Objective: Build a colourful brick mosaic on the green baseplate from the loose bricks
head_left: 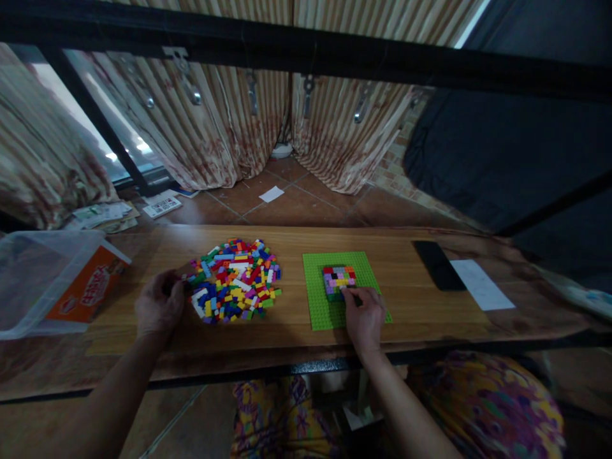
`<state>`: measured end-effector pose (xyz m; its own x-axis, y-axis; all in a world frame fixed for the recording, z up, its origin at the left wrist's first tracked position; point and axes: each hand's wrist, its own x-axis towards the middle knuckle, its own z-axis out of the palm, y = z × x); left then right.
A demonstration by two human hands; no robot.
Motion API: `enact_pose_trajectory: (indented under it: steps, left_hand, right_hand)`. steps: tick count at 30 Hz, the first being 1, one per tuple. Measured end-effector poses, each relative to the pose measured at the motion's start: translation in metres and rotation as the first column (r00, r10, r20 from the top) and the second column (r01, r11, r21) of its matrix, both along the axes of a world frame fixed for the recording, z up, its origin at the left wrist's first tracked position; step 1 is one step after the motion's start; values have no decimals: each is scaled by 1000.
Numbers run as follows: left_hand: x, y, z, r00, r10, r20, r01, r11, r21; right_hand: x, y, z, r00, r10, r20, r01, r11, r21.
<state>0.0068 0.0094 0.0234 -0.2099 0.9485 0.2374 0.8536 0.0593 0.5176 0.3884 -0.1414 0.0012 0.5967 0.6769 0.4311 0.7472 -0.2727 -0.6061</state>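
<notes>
The right hand (366, 315) rests on the green plate (318, 299). Its fingertips (352, 296) are bent down and touch the near corner of a small patch of bricks (338, 279). I cannot tell if the fingers hold a brick. The patch is pink, red, yellow and green, and it sits in the middle of the green plate.

The left hand (160, 303) is curled up on the table (406, 306). It sits just beside the left edge of the big pile of bricks (236, 279). I cannot tell if there is anything inside it. The pile has many colors and lies left of the green plate, a little apart from it.

Far to the right lie a black phone (437, 264) and a white paper (480, 284), side by side. At the left end sits a clear box (29, 274) with an orange label (90, 287).
</notes>
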Motion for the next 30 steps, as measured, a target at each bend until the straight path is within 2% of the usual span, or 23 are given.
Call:
enact_pose_trajectory:
  steps: [8,15,19,25,30]
  left_hand:
    - [-1,2,-2,999,-14,41,13,999,39]
    - [-1,1,-2,1000,-24,11,23,999,27]
    - [-2,1,-3,999,-25,19,25,999,35]
    - [-4,0,-7,997,-60,52,56,996,65]
    - [-3,0,-9,997,-48,65,43,997,69]
  right_hand:
    - [-3,-1,3,999,2,50,0,999,-40]
    - [1,-19,4,998,29,59,-30,999,21]
    - [-1,-22,8,989,74,127,-79,996,35]
    - [1,-27,-2,955,179,236,-169,984,-61]
    - [-8,-30,2,957,192,216,-195,981,-6]
